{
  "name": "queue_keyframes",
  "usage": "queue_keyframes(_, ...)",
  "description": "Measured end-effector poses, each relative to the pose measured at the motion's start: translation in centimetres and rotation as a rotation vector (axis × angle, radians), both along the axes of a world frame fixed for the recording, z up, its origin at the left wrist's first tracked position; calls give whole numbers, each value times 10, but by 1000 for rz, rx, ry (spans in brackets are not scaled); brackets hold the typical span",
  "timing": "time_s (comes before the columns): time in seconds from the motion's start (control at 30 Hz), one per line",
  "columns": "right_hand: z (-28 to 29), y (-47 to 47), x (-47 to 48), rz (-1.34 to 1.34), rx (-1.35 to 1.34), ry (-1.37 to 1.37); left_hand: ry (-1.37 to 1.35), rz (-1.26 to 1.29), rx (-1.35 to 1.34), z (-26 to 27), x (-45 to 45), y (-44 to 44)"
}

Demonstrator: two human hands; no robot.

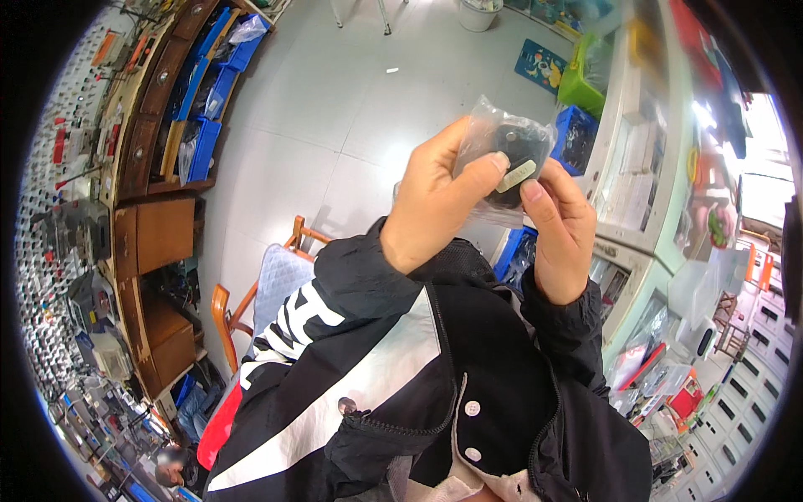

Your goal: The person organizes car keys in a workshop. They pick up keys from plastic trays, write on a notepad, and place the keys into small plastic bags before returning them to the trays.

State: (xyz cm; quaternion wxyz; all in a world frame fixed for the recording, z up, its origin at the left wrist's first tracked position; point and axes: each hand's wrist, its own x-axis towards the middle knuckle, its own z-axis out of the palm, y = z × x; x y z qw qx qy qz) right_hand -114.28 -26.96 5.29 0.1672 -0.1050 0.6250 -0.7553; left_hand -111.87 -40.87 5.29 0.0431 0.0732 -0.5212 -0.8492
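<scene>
A clear plastic bag (480, 125) is held up between both hands in front of the chest, with a dark flat object (517, 141) inside it. A small pale label bearing writing lies over the lower part of that object. My left hand (433, 188) grips the bag from the left side of the picture, its thumb pressed on the front and its fingers behind. At the bag's lower right, my right hand (561, 219) pinches the edge between thumb and bent fingers. What the dark object is, I cannot tell.
Wooden drawers (147, 147) and blue bins (204, 150) line the left, by a pegboard (47, 207) of tools. A wooden chair (223, 320) stands below them. A glass-doored cabinet (665, 207), a green bin (574, 78) and a blue bin (574, 138) are at right. A person (169, 470) is at lower left.
</scene>
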Motion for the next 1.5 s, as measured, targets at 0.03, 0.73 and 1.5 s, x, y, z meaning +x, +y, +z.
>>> queue_keyframes(0.03, 1, -14, -15, -16, 29, 9, 25, 12, -158, 1, -15, -17)
queue_keyframes(0.73, 32, -173, -259, 434, -25, -21, 40, 401, -461, 21, -198, -159)
queue_keyframes(1.5, -25, -246, -364, 943, -338, -687, -89, 918, -580, 24, -248, -165)
